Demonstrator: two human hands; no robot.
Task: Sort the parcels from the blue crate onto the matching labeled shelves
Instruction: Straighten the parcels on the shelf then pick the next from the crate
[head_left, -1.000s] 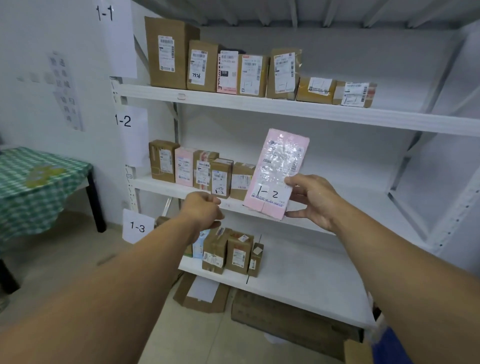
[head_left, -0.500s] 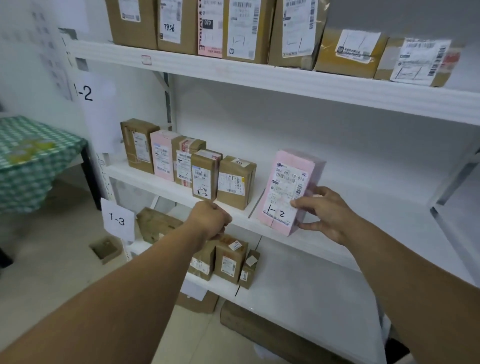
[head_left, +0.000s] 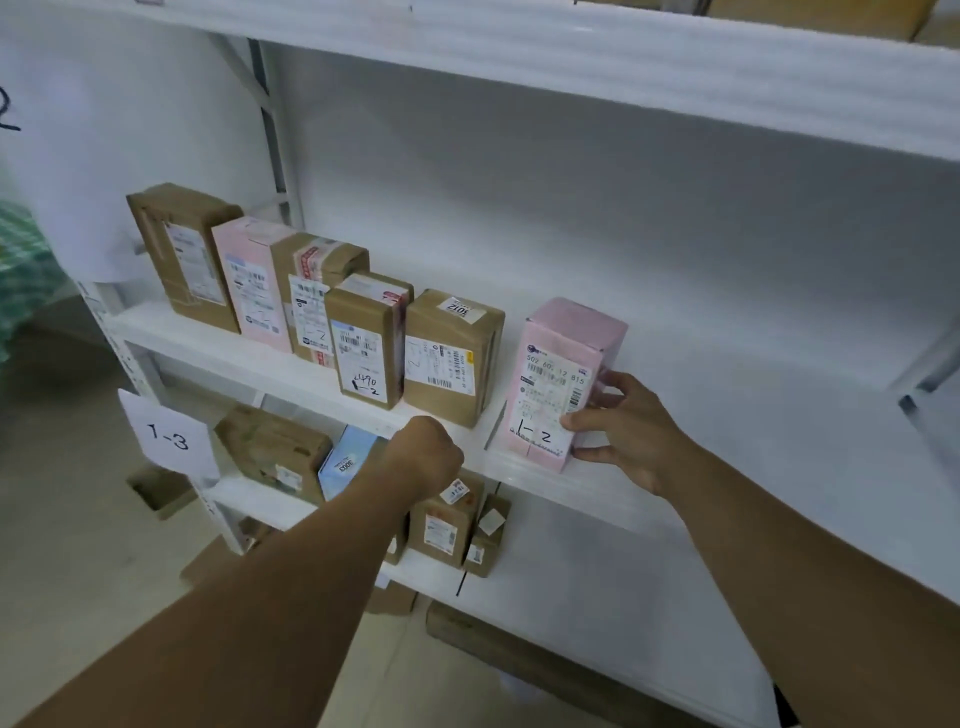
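Note:
A pink parcel (head_left: 563, 384) with "1-2" handwritten on its label stands upright on the middle white shelf (head_left: 291, 364), just right of a row of several brown and pink parcels (head_left: 363, 345). My right hand (head_left: 626, 434) grips the pink parcel's right side, thumb on its front label. My left hand (head_left: 423, 457) is curled into a fist at the shelf's front edge and holds nothing. The blue crate is out of view.
A paper tag reading "1-3" (head_left: 169, 439) hangs at the left of the lower shelf (head_left: 597, 587), which holds several small parcels (head_left: 447, 530). The upper shelf's underside (head_left: 623, 67) spans the top. Flattened cardboard (head_left: 524, 654) lies on the floor under the rack.
My right hand has carried the pink parcel from mid-air down onto the middle shelf and stood it upright. The camera has moved closer to the rack. My left fist stayed at the shelf edge.

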